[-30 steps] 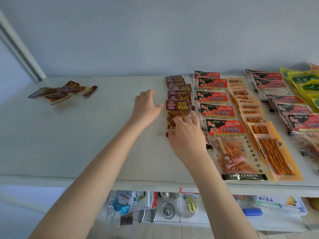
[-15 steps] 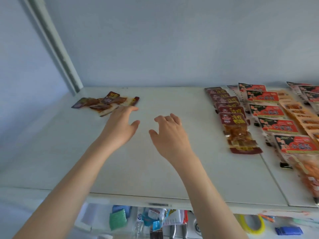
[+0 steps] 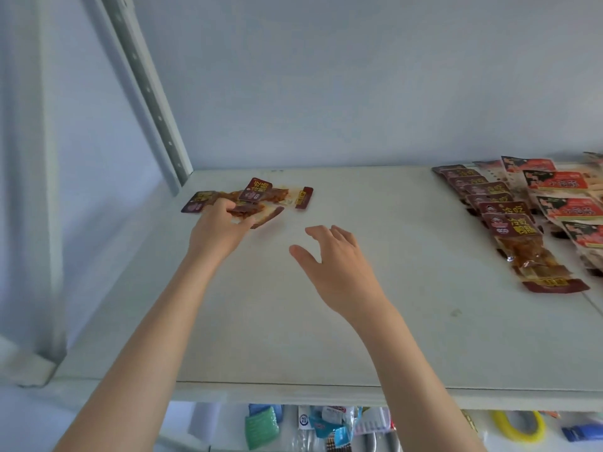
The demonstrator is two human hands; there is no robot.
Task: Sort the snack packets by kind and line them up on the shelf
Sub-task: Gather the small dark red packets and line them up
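Left hand [image 3: 218, 230] grip pinched loose packet [image 3: 253, 211] at near edge of pile [image 3: 261, 194], far-left corner of shelf [image 3: 293, 337], packet lay flat, long axis ran left-right, right hand [image 3: 336, 256] grip wide, empty.

The loose packets [image 3: 255, 193] are showing dark maroon labels with yellow lettering over reddish-brown contents, lying on a pale grey-white shelf [image 3: 277, 337]. The lined-up row [image 3: 504, 209] is wearing the same maroon and yellow, while the neighbouring packets [image 3: 569, 207] are showing red labels edged in black.
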